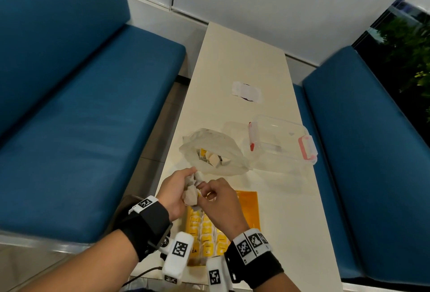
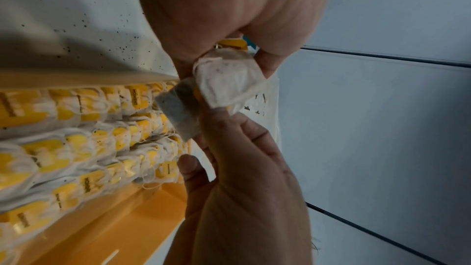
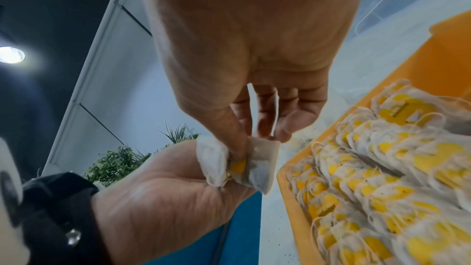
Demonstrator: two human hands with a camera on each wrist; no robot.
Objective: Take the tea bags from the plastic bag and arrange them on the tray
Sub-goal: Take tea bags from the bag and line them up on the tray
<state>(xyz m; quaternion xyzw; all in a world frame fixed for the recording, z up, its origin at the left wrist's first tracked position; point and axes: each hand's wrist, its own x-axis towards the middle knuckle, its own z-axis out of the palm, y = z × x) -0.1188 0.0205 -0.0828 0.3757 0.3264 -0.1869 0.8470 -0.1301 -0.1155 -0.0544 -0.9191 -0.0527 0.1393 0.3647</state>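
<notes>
My left hand grips a small bunch of white tea bags just above the near end of the table. My right hand pinches one tea bag of that bunch between thumb and fingers; a yellow tag shows between the bags. In the left wrist view one held tea bag looks white and another beside it darker. The crumpled clear plastic bag lies open just beyond my hands with a few tea bags inside. The orange tray lies under my right hand, with rows of yellow-tagged tea bags in it.
A clear plastic container with red clips stands right of the bag. A white label lies farther along the narrow white table. Blue benches run along both sides. Dark tea specks dot the tabletop.
</notes>
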